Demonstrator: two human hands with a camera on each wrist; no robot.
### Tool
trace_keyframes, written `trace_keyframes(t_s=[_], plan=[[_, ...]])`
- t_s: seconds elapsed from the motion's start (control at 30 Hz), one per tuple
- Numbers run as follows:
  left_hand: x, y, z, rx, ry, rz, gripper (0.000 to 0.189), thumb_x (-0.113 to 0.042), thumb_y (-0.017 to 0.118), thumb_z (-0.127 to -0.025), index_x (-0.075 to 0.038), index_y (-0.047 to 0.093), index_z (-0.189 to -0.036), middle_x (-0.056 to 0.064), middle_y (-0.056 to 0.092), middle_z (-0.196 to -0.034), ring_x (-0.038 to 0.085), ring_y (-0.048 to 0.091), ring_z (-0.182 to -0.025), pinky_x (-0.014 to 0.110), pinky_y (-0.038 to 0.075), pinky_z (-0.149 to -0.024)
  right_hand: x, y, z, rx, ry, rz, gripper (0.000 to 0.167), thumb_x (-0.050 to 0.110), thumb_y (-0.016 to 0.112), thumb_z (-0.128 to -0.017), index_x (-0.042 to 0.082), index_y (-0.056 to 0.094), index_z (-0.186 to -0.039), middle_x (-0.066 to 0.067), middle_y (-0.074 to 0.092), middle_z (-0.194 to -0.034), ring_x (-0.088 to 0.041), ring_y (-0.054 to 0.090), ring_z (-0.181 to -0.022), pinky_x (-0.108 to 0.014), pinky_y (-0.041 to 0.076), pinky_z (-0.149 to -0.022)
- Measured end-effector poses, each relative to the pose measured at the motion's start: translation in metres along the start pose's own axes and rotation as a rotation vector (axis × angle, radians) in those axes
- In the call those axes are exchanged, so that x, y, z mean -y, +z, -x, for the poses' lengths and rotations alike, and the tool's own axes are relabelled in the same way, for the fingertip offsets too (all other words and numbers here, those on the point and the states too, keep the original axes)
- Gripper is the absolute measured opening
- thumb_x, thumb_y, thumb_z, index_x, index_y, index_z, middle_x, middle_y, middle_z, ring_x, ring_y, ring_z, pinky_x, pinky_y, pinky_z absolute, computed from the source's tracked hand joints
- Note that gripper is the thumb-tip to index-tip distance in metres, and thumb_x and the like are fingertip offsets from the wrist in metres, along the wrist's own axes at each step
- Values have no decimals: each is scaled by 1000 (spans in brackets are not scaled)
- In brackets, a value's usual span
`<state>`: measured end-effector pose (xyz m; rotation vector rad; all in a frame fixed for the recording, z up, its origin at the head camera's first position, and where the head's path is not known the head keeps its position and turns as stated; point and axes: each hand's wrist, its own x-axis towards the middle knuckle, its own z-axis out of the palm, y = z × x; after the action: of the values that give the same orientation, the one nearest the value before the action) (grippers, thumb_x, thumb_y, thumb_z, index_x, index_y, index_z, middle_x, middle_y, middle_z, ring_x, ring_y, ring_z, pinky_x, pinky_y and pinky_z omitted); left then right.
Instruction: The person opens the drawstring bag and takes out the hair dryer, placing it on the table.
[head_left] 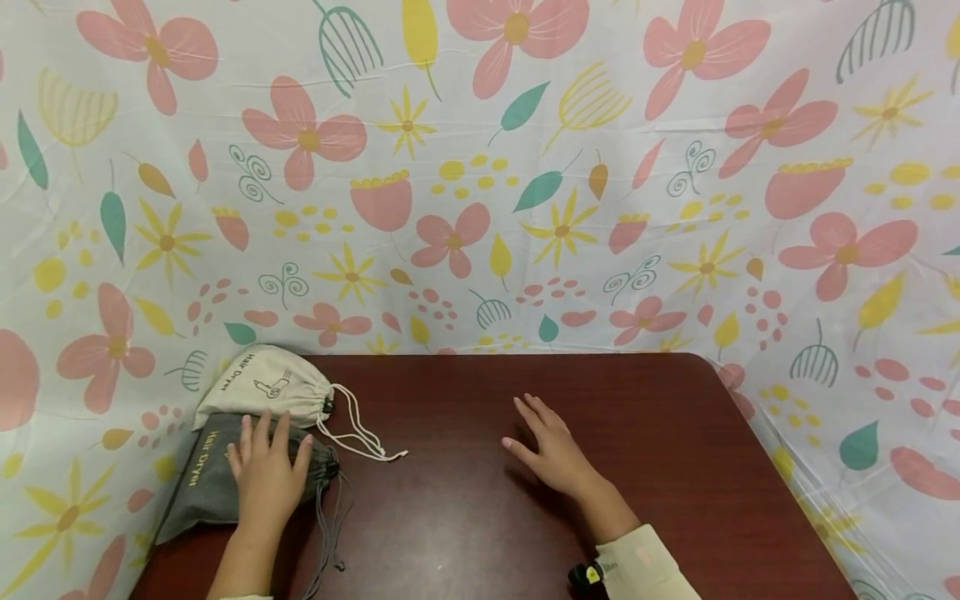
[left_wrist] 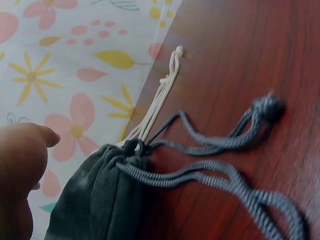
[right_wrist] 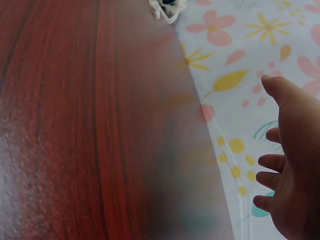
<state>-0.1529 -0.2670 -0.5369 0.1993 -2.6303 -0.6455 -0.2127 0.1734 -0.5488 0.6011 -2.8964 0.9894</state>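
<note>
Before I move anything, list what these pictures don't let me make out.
Head view: what the gray bag and cream bag hold, hidden by the bags themselves.
Head view: part of the gray bag's printed side, hidden by the left hand.
Left wrist view: the gray cord knot, blurred.
Right wrist view: most of the cream bag, cut off by the top edge.

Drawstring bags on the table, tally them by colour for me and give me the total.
Cream drawstring bag: 1
Dark grey drawstring bag: 1
Total: 2 bags
</note>
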Motion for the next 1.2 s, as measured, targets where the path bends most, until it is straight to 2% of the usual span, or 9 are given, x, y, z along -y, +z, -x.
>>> trace_keyframes(t_s=[0.27,0.53,0.73,0.9,1.2], plan=[[14,-10,-1,10,-37,-1,62,-30,63,-100,-1,41,-150,33,34,-154,56,14,-150,79,7,-112,10,0,2,47,3,-47,79,61,56,-96,26,27,-161,-5,23,-169,-33,20,-156,-67,26,-117],[27,-15,-3,8,-84,-27,65,-31,63,-99,-2,39,-152,35,35,-153,55,15,-150,79,9,-112,16,2,3,67,6,-69,78,63,55,-96,35,22,-161,-3,22,-169,-33,21,-156,-67,28,-117],[40,-17,-4,19,-126,-50,66,-30,61,-100,-1,36,-153,36,32,-153,55,12,-151,80,6,-112,21,2,3,87,10,-95,79,63,56,-95,34,22,-161,-2,21,-169,-32,21,-156,-67,27,-117],[46,-19,-5,13,-157,-56,60,-27,62,-99,3,43,-147,39,29,-153,58,9,-150,81,6,-111,22,3,4,90,10,-95,80,64,55,-95,33,24,-161,-3,22,-169,-32,22,-156,-66,28,-117],[49,-24,-7,79,-246,-72,65,-38,55,-103,5,39,-149,39,20,-157,61,5,-149,80,4,-111,25,6,8,103,4,-114,78,63,55,-96,34,23,-161,-2,21,-169,-33,22,-156,-67,27,-117]])
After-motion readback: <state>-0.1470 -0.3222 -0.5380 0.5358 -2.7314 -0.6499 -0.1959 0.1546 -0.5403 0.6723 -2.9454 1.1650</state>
